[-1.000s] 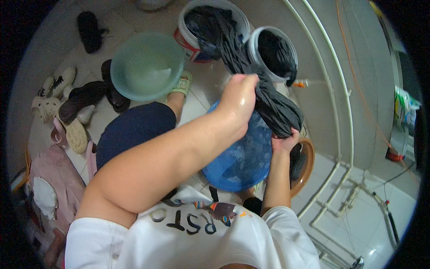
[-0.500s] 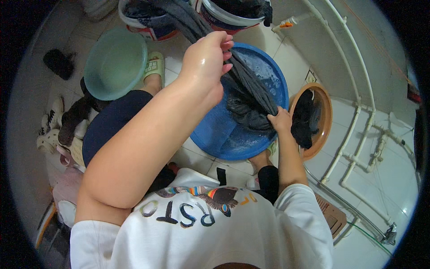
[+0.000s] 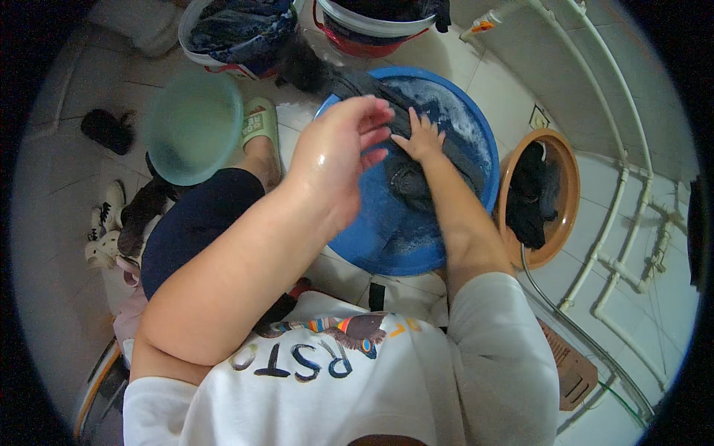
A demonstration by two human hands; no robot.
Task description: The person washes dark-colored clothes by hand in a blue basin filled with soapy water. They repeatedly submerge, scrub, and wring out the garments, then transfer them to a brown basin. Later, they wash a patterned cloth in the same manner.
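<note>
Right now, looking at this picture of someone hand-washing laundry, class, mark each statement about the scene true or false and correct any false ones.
1. The right hand presses on dark cloth in the blue basin. True.
2. The left hand grips a brush. False: it is open, wet and holds nothing.
3. The green basin holds dark clothes. False: no clothes show in it.
4. The brown basin holds dark laundry. True.
5. A green slipper is on the person's foot. True.

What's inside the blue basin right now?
The blue basin holds a dark grey garment in soapy water, right hand pressing it. The left hand hides the basin's left part.
</note>
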